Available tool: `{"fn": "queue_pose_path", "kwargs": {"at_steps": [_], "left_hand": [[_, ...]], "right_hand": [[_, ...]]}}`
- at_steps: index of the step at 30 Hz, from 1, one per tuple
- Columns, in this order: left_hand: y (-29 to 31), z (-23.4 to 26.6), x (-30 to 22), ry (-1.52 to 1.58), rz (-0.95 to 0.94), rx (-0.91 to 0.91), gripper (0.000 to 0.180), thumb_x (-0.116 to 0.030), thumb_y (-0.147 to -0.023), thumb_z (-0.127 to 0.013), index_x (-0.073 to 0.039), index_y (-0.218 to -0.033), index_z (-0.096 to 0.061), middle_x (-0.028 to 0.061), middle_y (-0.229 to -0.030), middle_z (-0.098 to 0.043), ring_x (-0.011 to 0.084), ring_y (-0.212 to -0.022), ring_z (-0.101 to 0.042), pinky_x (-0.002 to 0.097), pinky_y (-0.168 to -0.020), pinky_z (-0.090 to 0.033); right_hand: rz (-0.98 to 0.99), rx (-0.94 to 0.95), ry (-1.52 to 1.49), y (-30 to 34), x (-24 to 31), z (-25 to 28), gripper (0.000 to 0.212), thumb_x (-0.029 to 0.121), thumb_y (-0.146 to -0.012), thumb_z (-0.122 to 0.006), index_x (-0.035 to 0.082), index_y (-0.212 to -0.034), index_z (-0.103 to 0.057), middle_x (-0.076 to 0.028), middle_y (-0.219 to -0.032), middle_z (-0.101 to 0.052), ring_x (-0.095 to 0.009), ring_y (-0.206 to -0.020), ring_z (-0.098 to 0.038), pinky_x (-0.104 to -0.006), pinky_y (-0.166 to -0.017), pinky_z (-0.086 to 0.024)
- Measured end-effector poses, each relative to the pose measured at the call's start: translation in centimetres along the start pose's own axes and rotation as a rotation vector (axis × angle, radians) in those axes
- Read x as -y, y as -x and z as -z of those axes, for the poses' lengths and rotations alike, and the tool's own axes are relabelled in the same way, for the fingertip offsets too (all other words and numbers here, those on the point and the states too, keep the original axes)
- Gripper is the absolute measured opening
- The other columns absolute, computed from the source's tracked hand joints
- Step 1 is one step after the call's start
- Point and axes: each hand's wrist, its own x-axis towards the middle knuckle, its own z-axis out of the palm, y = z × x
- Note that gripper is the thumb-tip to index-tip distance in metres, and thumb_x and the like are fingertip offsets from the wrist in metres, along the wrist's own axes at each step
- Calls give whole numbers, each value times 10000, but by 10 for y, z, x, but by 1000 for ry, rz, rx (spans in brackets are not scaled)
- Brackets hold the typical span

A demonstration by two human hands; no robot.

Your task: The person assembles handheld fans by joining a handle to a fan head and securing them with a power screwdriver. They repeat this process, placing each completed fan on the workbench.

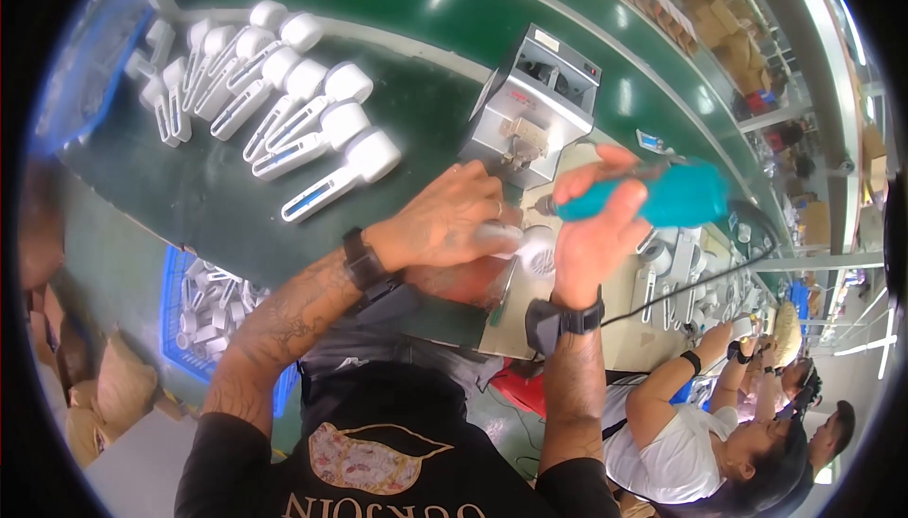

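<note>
My left hand [440, 218] is closed round the handle of a white plastic housing. The housing's round, grilled head [538, 251] points to the right, between my two hands. In my right hand [596, 239] is a teal electric screwdriver [667, 194], held nearly level with its bit end toward the left and its black cord [695, 280] trailing down. Both hands are slightly smeared by motion. Just beyond them stands a metal screw feeder [534, 106]. Whether the bit touches the housing cannot be made out.
Rows of similar white housings [326, 154] lie on the dark green bench at the far left. A blue basket [172, 319] of white parts stands below its edge. More white parts [676, 272] lie to the right, near a co-worker in a white shirt [676, 452].
</note>
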Motion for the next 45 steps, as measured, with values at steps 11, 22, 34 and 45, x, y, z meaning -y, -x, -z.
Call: {"fn": "queue_pose_path", "kwargs": {"at_steps": [11,22,34,45], "left_hand": [[12,-9,2,-76,-22,10,396,-415,-886,-715,-137,-1168,-706,35,-1086,-614,245,-1062,-569,418,-961,-453],[11,-10,1,-45,27,18,399,-404,-860,-740,-158,-1172,-704,30,-1107,-635,249,-1061,-566,427,-971,-451],[13,-11,0,-33,42,21,398,-397,-859,-729,-169,-1183,-698,11,-1109,-640,240,-1074,-565,422,-992,-436],[10,-11,-1,-71,8,-12,381,-444,-873,-739,-171,-1137,-728,10,-1064,-650,240,-1021,-576,403,-932,-450]], "right_hand": [[80,84,84,-50,-48,-31,301,290,-1078,-496,6,-1046,-591,-58,-690,-609,-141,-622,-586,-287,-581,-453],[76,133,39,-39,-25,-28,346,314,-1071,-513,-25,-1053,-575,-60,-679,-593,-158,-608,-583,-299,-593,-467],[31,66,28,-43,-55,-26,300,290,-1065,-535,3,-995,-585,-57,-671,-596,-147,-597,-576,-293,-580,-454],[-60,89,62,2,-8,16,449,411,-1048,-558,-33,-1114,-543,-66,-692,-551,-174,-588,-549,-324,-563,-464]]}}
